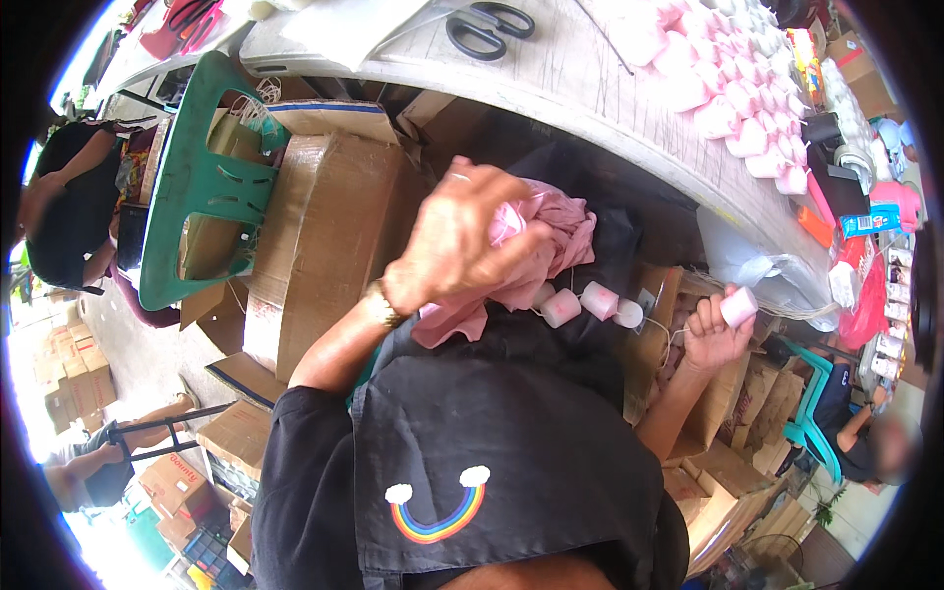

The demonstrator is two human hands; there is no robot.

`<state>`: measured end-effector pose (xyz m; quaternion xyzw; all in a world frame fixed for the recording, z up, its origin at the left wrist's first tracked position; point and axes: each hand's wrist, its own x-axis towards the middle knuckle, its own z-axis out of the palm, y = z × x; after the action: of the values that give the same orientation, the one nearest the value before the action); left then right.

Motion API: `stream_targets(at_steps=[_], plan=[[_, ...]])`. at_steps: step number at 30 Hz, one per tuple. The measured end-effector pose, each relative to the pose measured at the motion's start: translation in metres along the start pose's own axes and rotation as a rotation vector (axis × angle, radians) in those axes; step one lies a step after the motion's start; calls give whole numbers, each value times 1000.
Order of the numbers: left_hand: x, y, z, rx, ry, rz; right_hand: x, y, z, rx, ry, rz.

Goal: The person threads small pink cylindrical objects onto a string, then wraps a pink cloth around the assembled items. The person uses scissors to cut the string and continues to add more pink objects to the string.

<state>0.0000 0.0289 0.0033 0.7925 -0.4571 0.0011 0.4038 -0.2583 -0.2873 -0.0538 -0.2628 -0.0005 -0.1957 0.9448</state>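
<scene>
My left hand (467, 231) is closed over a crumpled pink cloth (565, 221) above my lap. Something paler and pink shows between its fingers, too hidden to name. Pinched in my right hand (716, 334), off to the right, is a short pink candle (738, 307). Between the hands, a few more candles (560, 308) lie on my black apron (492, 423), apparently strung along a white cord. That cord runs on toward my right hand, beside an open cardboard box (657, 295).
Ahead stands a pale table (580, 88) bearing black-handled scissors (490, 29) and rows of pink candles (742, 108). A large carton (334, 216) and a green plastic chair (221, 182) are at my left. Other people sit at both sides.
</scene>
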Motion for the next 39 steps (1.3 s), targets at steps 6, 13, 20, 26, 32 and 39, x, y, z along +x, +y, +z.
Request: stream_targets(at_steps=[6,13,20,26,32,39], plan=[[11,17,26,362,-371,260,11,10,25,-29,-9,85],[17,-49,-24,-1856,-79,-496,13,21,25,24,-47,117],[-21,-74,4,-1364,-444,-468,26,38,34,19,-39,216],[-14,-59,0,-364,-189,125,39,48,57,32,-124,269],[-47,-66,46,-771,-98,-503,60,73,85,-110,-98,364],[-30,-42,24,-784,-128,-390,86,92,133,-292,-70,299]])
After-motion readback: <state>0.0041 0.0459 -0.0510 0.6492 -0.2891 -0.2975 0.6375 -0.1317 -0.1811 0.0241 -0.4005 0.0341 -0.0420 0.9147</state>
